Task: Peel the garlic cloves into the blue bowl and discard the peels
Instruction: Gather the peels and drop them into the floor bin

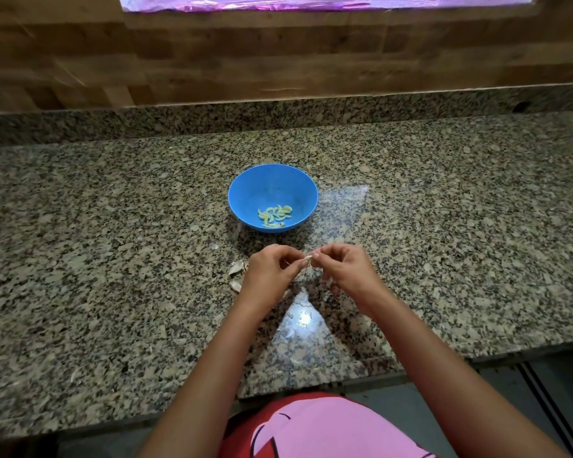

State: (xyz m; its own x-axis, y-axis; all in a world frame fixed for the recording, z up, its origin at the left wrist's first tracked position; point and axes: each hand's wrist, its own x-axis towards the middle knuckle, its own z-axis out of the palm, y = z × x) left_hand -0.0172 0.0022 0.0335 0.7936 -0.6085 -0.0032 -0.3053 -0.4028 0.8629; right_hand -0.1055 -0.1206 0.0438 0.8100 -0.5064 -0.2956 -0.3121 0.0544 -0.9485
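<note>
left hand (268,273) + right hand (348,271) pinch garlic clove (308,258) | axis seemingly left-right

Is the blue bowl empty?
No. The blue bowl holds a small heap of peeled garlic cloves at its bottom, far from full.

Single head cam, wide-angle, looking forward and down at the worktop (113,226) from close above; wall (80,61) at the frame top.
</note>
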